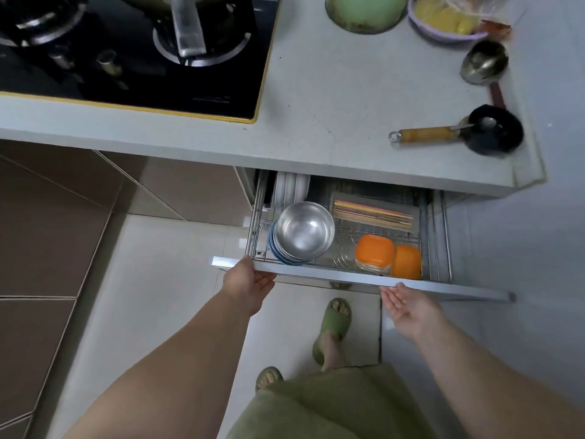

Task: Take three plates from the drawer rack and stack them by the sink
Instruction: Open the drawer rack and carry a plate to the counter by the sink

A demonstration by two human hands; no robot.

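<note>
- The left hand [245, 280] has its fingers curled under the front edge of the drawer [357, 279] near its left end, gripping it.
- The right hand [408, 308] lies palm up just beneath the same edge further right, fingers loosely open; whether the fingertips touch the edge cannot be told.
- Just behind the left hand, a steel bowl [304, 231] sits on stacked bowls in the wire rack [345, 245].
- To the right stand two orange-lidded containers [375, 251], with a tray of chopsticks [373, 213] behind.
- The white plates [289, 190] stand upright at the back left, well away from both hands and half hidden under the countertop [316, 99], so their number is unclear.
</note>
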